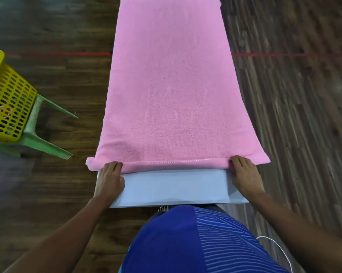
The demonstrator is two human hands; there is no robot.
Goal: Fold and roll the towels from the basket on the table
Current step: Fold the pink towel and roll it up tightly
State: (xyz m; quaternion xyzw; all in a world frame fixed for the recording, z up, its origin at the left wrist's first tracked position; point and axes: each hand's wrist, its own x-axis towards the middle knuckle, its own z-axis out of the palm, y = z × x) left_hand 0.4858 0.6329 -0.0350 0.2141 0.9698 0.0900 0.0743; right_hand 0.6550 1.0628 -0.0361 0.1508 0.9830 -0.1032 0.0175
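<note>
A pink towel (170, 85) lies folded lengthwise along the narrow white table (174, 186) and covers nearly all of it. Its near edge is turned over into a thin first roll (176, 164). My left hand (110, 178) grips the left end of that roll, fingers curled over it. On the right end my right hand (244, 174) holds the roll the same way. The towel's corners hang slightly past both table sides.
A yellow perforated basket (6, 103) stands on a green plastic chair (44, 140) at the left, over a dark wooden floor. A red line crosses the floor behind the table. A white cable (278, 247) lies near my right side.
</note>
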